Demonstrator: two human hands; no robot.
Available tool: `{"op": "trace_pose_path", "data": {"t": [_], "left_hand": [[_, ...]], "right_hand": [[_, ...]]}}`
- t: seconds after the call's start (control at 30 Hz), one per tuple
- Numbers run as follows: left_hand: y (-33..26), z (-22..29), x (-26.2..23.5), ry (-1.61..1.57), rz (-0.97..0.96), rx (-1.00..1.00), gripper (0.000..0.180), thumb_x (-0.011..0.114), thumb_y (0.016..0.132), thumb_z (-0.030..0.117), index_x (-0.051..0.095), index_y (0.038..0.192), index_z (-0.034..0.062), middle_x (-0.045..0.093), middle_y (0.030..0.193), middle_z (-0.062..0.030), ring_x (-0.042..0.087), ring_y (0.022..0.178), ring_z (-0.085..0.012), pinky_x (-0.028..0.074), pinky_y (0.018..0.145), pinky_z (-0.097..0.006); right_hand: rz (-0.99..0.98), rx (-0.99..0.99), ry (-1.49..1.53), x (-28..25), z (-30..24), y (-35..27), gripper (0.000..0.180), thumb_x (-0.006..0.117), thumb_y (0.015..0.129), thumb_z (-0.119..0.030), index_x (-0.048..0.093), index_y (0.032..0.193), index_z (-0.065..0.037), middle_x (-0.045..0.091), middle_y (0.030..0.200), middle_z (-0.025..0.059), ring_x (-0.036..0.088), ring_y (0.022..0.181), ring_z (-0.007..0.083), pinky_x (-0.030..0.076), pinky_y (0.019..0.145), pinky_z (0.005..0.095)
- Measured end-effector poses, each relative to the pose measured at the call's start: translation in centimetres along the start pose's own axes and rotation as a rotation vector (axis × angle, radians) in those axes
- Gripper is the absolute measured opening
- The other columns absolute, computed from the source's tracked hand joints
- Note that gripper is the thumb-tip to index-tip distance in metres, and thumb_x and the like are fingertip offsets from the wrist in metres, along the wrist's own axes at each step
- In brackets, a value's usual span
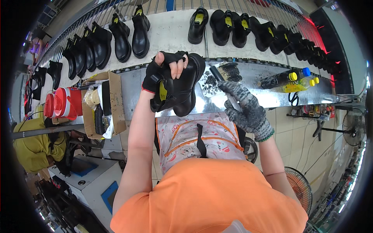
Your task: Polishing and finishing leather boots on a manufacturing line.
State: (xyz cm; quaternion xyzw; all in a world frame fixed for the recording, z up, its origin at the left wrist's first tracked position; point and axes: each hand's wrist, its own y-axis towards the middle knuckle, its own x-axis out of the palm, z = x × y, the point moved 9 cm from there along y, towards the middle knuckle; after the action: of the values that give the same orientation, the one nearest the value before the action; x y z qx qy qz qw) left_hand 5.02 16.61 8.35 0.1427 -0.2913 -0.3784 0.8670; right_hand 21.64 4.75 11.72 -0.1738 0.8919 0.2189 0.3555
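My left hand [167, 65], in a black fingerless glove, grips black leather ankle boots [180, 91], apparently two pressed side by side. A yellow lining shows in one opening, and the palm side of the grip is hidden. My right hand [248, 110], in a grey knitted glove, is closed round a slim tool [232, 100] with a pale handle and a dark far end. That end hangs over a black-smeared white sheet [210, 86] on the metal bench [252, 99]. A dark, bristly-looking block [230, 72] lies on the sheet. The tool is apart from the boots.
Black boots [140, 33] and low black shoes [198, 25] line the conveyor beyond the bench. Bottles [299, 86] lie at right. A cardboard box [116, 103] and red jugs [64, 103] stand left. Another person [33, 143] sits lower left; a fan [299, 186] stands lower right.
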Motion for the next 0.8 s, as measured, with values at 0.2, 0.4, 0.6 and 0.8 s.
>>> {"op": "trace_pose_path", "data": {"t": [0.2,0.4,0.6,0.8], "left_hand": [[0.4,0.0,0.5,0.059,-0.06,0.025,0.075,0.026,0.093,0.059,0.047,0.045,0.0052,0.047,0.051,-0.0065,0.043,0.066,-0.0202,0.034,0.079,-0.032],[0.5,0.2,0.4,0.061,-0.059,0.033,0.076,0.024,0.093,0.059,0.047,0.045,0.0054,0.047,0.049,-0.0057,0.043,0.06,-0.0187,0.034,0.079,-0.032],[0.4,0.3,0.7,0.085,-0.069,0.021,0.076,0.025,0.092,0.06,0.047,0.045,0.005,0.047,0.05,-0.0066,0.043,0.063,-0.0192,0.034,0.082,-0.031],[-0.2,0.0,-1.7,-0.034,0.068,0.014,0.075,0.025,0.092,0.06,0.046,0.045,0.005,0.046,0.05,-0.0064,0.041,0.062,-0.0188,0.031,0.086,-0.032]], "right_hand": [[-0.086,0.037,-0.011,0.3,-1.1,1.5,0.051,0.054,0.078,-0.001,0.05,0.128,-0.009,0.052,0.124,0.0143,0.049,0.116,0.0304,0.038,0.099,0.0381],[-0.085,-0.006,-0.052,0.2,-1.6,1.7,0.053,0.053,0.078,-0.001,0.049,0.129,-0.01,0.053,0.124,0.0136,0.049,0.115,0.0305,0.039,0.098,0.0377],[-0.073,-0.001,0.0,0.1,-1.0,2.1,0.05,0.056,0.08,-0.006,0.05,0.129,-0.013,0.054,0.123,0.0143,0.051,0.113,0.0313,0.042,0.095,0.0384],[-0.022,-0.024,0.048,0.3,-0.5,3.2,0.039,0.058,0.082,-0.025,0.059,0.119,-0.012,0.061,0.113,0.0118,0.057,0.104,0.0311,0.043,0.093,0.0384]]}}
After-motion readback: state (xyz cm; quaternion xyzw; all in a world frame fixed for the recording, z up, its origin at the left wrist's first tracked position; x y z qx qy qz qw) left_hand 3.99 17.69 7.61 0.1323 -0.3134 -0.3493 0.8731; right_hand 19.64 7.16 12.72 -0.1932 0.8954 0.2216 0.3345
